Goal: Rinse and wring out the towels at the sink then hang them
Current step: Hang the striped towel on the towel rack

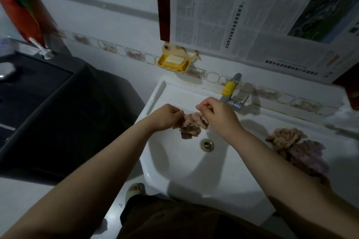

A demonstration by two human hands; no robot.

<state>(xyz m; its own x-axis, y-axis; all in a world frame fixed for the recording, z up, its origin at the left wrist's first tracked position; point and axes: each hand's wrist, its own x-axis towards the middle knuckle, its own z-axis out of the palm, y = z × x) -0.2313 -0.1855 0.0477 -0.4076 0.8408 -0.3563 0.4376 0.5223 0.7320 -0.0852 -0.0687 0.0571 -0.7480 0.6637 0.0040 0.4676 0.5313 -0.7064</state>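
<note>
A yellow soap dish point(173, 63) is mounted on the white tiled wall point(120, 25) and holds a pale bar of soap point(174, 59). A dark red strip point(163, 4) hangs above the dish. Newspaper sheets point(233, 11) cover the wall to its right. A dark appliance point(48, 106) stands at left. One sandalled foot point(136, 190) rests on the floor.

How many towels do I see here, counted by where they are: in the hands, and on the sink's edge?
Held by left hand and right hand over the sink: 1 pinkish towel
On the rim at right: 2, beige towel, purple towel
Total: 3
</note>
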